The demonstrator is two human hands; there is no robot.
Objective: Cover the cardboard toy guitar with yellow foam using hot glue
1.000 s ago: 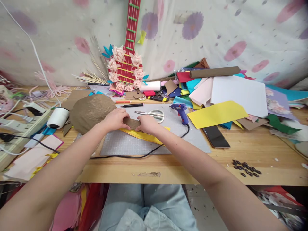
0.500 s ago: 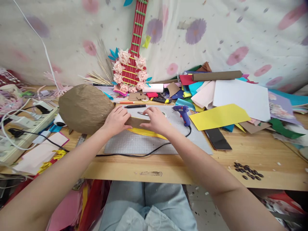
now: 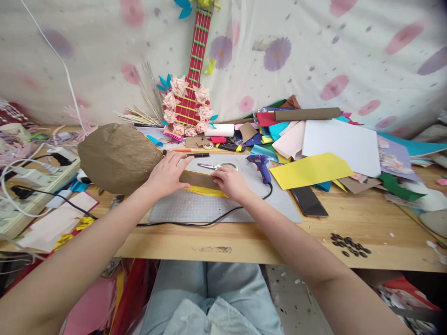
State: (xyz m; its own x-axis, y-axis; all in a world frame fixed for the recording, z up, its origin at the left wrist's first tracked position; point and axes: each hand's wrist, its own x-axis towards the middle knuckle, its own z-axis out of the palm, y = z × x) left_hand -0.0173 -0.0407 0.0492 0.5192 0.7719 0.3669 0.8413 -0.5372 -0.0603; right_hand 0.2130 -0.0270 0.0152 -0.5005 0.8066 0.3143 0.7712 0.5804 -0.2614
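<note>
A guitar-like model covered in brown paper lies across the table, its rounded body (image 3: 118, 156) at the left and its flat neck (image 3: 200, 179) pointing right. A yellow strip (image 3: 206, 191) runs along the neck's near edge. My left hand (image 3: 169, 173) grips the neck where it meets the body, thumb on the near side and fingers over the far side. Farther along, my right hand (image 3: 230, 182) pinches the neck, its fingers bunched together and covering the neck's end. Scissors (image 3: 218, 165) lie just behind the neck on the grey cutting mat (image 3: 181, 211).
A purple glue gun (image 3: 260, 166) rests at right, its black cord crossing the mat. Beyond are a phone (image 3: 309, 201), yellow paper (image 3: 312, 170), and dark beads (image 3: 350, 244). A red guitar model (image 3: 190, 104) leans at the back. A power strip (image 3: 38, 195) stands left.
My right hand has drawn its fingers together and moved slightly right along the neck, uncovering the scissors. My left hand stays by the body. The view has shifted slightly.
</note>
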